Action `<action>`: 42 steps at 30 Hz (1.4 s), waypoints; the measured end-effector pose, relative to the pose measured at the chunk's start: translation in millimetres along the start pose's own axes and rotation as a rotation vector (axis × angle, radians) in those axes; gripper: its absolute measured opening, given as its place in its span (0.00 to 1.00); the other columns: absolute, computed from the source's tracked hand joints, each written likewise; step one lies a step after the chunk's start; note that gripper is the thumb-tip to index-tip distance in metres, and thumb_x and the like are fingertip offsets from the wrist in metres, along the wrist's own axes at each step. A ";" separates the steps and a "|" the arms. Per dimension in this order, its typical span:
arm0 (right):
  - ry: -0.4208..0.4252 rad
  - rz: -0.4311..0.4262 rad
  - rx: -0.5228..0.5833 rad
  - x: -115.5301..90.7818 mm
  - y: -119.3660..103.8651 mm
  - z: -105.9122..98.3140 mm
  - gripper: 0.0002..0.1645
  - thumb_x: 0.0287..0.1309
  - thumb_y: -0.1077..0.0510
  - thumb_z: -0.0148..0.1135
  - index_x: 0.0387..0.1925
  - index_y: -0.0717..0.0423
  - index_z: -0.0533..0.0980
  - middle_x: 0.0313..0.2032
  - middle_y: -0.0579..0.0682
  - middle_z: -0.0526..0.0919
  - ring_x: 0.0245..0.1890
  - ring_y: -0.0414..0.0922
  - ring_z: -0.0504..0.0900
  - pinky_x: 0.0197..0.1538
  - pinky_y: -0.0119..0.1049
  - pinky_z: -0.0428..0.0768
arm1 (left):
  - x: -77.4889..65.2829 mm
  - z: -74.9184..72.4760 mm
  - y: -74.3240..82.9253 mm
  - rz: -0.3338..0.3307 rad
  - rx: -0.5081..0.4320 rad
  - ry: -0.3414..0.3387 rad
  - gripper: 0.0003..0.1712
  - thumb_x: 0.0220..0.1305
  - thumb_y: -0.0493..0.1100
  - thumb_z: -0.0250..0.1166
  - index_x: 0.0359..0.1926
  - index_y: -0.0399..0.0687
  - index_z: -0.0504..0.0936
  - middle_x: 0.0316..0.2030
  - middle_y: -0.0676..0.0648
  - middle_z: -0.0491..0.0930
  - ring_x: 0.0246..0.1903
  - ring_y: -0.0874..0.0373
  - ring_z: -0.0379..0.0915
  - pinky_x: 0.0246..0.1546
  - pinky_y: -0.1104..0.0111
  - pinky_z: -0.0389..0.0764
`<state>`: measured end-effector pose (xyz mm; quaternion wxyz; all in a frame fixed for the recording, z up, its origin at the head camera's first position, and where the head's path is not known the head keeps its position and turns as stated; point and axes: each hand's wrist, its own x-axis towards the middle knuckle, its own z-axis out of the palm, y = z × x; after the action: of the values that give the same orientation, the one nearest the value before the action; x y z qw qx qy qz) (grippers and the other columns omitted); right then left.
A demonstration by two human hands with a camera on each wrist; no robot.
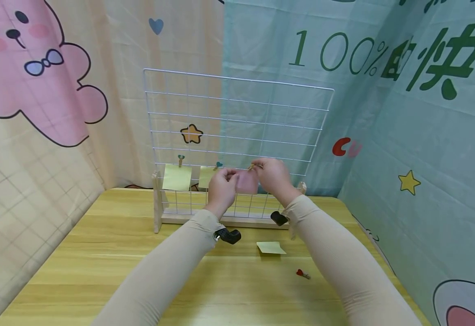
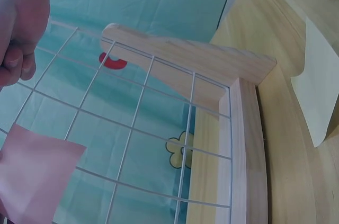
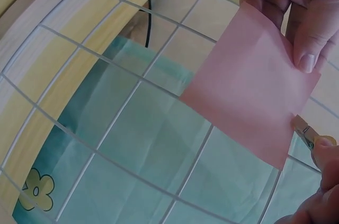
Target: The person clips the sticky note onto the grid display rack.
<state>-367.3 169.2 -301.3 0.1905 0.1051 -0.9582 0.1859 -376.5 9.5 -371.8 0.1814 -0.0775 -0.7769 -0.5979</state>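
Note:
A pink sticky note (image 1: 247, 182) is held against the white wire grid (image 1: 237, 79). My left hand (image 1: 222, 188) pinches one edge of it between thumb and fingers, as the right wrist view shows. A small wooden clothespin (image 3: 304, 130) is pinched in my right hand (image 1: 274, 175), its tip at another edge of the pink note (image 3: 251, 89). Whether the clothespin bites on the note or a wire I cannot tell. Left of my hands, a yellow note (image 1: 177, 177) and a second yellow note (image 1: 205, 176) hang beside clothespins on the grid.
The grid stands on a wooden base (image 1: 262, 223) at the back of the wooden table (image 1: 78, 267). In front of it lie a loose yellow note (image 1: 271, 247) and a clothespin with a red heart (image 1: 302, 274). Printed curtains (image 1: 384, 181) hang behind and beside the table.

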 end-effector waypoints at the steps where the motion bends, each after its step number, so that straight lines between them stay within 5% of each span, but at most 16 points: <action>1: -0.007 -0.002 -0.007 0.4 -0.1 0.0 0.18 0.80 0.53 0.55 0.60 0.47 0.85 0.55 0.51 0.90 0.19 0.44 0.70 0.23 0.34 0.64 | 0.0 0.2 -0.1 -0.002 -0.001 -0.002 0.11 0.77 0.44 0.64 0.53 0.45 0.87 0.47 0.45 0.88 0.49 0.50 0.84 0.46 0.59 0.84; 7: -0.046 0.000 -0.018 2.3 -2.4 -0.2 0.19 0.81 0.53 0.53 0.62 0.48 0.84 0.55 0.51 0.90 0.22 0.44 0.75 0.25 0.34 0.68 | -0.2 0.5 -0.9 -0.015 -0.008 -0.010 0.11 0.77 0.45 0.63 0.53 0.47 0.87 0.47 0.46 0.88 0.48 0.51 0.83 0.45 0.61 0.84; 14: -0.088 0.021 -0.030 4.4 -4.0 1.2 0.20 0.81 0.53 0.52 0.63 0.48 0.83 0.56 0.50 0.89 0.42 0.47 0.87 0.36 0.37 0.76 | -2.1 0.9 0.5 -0.025 -0.015 -0.016 0.11 0.78 0.45 0.63 0.53 0.47 0.87 0.47 0.46 0.88 0.47 0.51 0.83 0.44 0.61 0.84; 32: -0.122 0.003 0.014 6.2 -3.8 1.7 0.21 0.82 0.53 0.51 0.66 0.50 0.81 0.59 0.52 0.88 0.53 0.50 0.87 0.44 0.41 0.81 | -1.7 1.4 -1.5 -0.036 -0.011 -0.028 0.11 0.78 0.46 0.63 0.53 0.49 0.86 0.48 0.47 0.87 0.48 0.52 0.83 0.44 0.62 0.85; 35: -0.115 -0.005 0.032 5.8 -2.1 2.4 0.21 0.82 0.53 0.52 0.66 0.50 0.81 0.60 0.52 0.87 0.50 0.50 0.87 0.44 0.41 0.81 | -1.0 1.1 -2.0 -0.033 -0.015 -0.033 0.11 0.78 0.46 0.63 0.53 0.50 0.86 0.48 0.48 0.87 0.48 0.52 0.83 0.44 0.62 0.85; 42: -0.114 0.003 0.122 6.2 4.5 7.6 0.22 0.82 0.51 0.52 0.68 0.48 0.79 0.60 0.53 0.87 0.21 0.45 0.72 0.27 0.36 0.70 | 0.1 1.2 -3.9 -0.028 -0.015 -0.035 0.10 0.78 0.46 0.62 0.53 0.51 0.87 0.47 0.49 0.86 0.47 0.52 0.83 0.44 0.61 0.86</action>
<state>-376.6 169.5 -306.7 0.1288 0.1255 -0.9544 0.2382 -378.1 9.6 -375.5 0.1586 -0.0782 -0.7766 -0.6047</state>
